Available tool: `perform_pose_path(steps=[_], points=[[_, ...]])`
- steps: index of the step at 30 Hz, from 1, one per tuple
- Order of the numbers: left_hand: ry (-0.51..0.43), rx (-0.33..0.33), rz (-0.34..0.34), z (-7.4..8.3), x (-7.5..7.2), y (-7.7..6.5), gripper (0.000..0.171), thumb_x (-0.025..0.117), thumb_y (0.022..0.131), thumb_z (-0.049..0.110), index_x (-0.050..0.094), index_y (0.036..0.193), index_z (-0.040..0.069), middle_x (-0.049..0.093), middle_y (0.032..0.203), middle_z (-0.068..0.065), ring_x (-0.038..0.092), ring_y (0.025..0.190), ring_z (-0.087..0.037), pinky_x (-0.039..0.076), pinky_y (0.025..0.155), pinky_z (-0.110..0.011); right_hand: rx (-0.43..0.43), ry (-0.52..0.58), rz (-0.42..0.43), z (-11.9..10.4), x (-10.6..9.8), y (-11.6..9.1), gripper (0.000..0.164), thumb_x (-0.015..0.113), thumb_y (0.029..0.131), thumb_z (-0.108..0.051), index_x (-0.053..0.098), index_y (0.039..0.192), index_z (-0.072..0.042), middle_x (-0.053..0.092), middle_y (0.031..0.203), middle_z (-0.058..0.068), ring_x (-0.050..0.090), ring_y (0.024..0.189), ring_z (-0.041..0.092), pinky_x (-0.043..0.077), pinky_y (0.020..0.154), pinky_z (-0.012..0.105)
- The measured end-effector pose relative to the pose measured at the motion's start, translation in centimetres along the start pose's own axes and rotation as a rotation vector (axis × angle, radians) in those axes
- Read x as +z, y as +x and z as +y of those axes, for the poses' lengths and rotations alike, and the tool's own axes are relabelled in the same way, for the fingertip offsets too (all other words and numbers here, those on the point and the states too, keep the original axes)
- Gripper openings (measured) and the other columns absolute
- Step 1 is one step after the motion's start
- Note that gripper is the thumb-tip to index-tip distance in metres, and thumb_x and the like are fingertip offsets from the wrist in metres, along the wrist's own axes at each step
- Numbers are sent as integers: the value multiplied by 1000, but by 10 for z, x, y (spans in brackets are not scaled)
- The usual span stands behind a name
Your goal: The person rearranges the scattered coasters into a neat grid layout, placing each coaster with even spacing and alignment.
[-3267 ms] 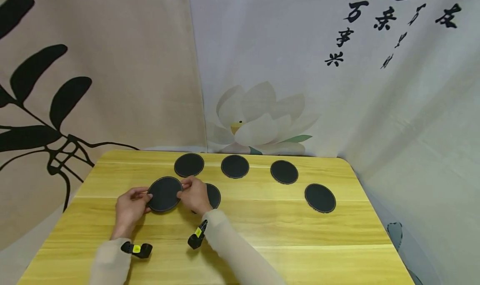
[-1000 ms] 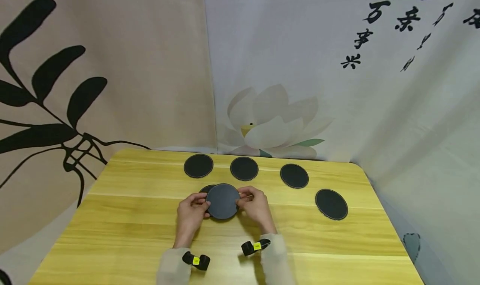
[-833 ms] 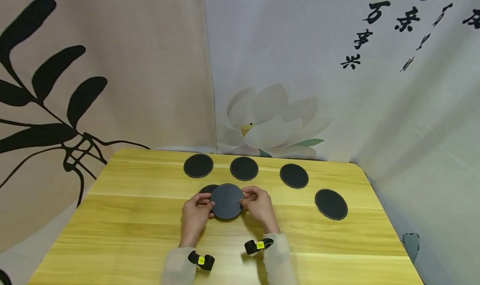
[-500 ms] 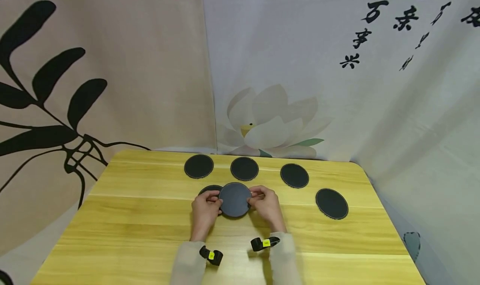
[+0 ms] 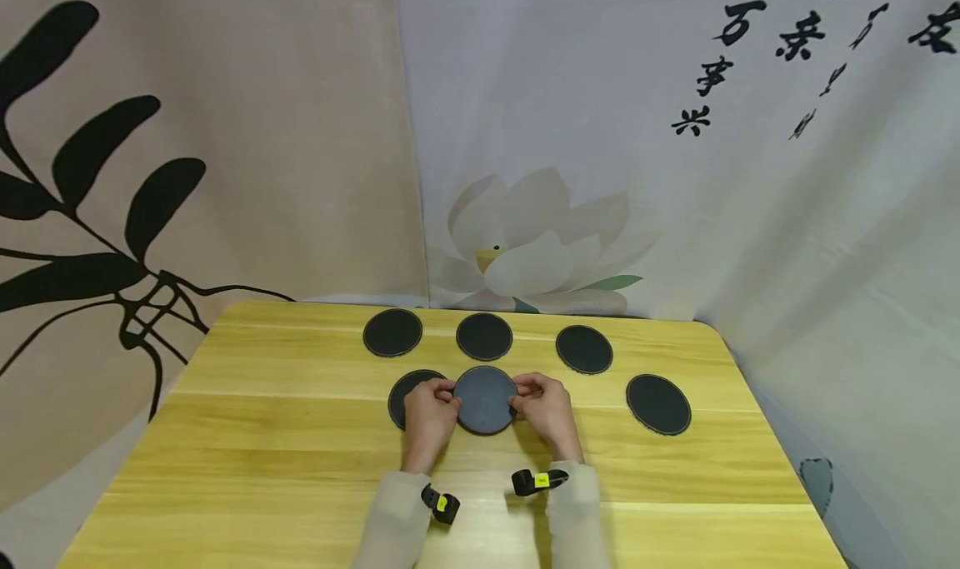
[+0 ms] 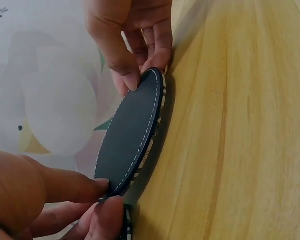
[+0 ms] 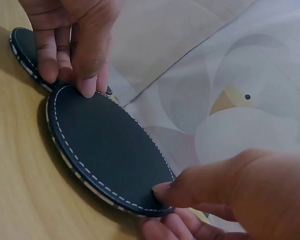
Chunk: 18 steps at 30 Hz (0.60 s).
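**Pinched disc shifts right, beside its neighbour**

The dark round disc (image 5: 486, 400) is between the two hands, over the middle of the wooden table (image 5: 300, 469). The left hand (image 5: 429, 423) pinches one edge and the right hand (image 5: 548, 411) the opposite one, thumbs on top.

A second ago it overlapped the neighbouring disc (image 5: 403, 386) in the head view; now it has shifted right, and more of that neighbour shows beyond the left hand. This suggests the work has reached positioning, with neither hand letting go.

Farther out, four discs hold their layout: back-left (image 5: 393, 332), back-middle (image 5: 484, 336), back-right (image 5: 584, 349) and far-right (image 5: 658, 404). Only the head view shows all four.

The wrist views add pale stitching (image 7: 92, 176) and a patterned edge (image 6: 149, 148). A shadow runs alongside, but whether the rim touches the wood cannot be told.
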State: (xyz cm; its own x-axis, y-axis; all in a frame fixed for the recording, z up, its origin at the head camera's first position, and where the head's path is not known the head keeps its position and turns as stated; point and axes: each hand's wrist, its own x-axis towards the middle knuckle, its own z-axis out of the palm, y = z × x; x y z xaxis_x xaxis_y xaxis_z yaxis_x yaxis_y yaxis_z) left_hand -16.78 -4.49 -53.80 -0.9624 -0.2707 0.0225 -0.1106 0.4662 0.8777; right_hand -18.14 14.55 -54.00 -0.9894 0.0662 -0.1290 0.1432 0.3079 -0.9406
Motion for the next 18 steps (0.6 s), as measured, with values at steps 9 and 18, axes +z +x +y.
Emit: perform_pose_path(steps=[9, 18], points=[[35, -15, -6, -5, 3, 3, 17, 81, 84, 1, 78, 101, 3, 70, 82, -8, 65, 74, -21, 57, 68, -37, 7, -64, 17, -1, 2, 1, 26, 75, 86, 4, 73, 112, 2, 67, 95, 16, 66, 70, 16, 62, 64, 33], [59, 21, -30, -9, 2, 3, 17, 82, 84, 6, 80, 100, 5, 69, 80, -4, 65, 73, -18, 57, 72, -39, -15, -174, 51, -1, 1, 1, 23, 77, 84, 1, 76, 107, -1, 70, 92, 13, 63, 74, 16, 53, 63, 27]])
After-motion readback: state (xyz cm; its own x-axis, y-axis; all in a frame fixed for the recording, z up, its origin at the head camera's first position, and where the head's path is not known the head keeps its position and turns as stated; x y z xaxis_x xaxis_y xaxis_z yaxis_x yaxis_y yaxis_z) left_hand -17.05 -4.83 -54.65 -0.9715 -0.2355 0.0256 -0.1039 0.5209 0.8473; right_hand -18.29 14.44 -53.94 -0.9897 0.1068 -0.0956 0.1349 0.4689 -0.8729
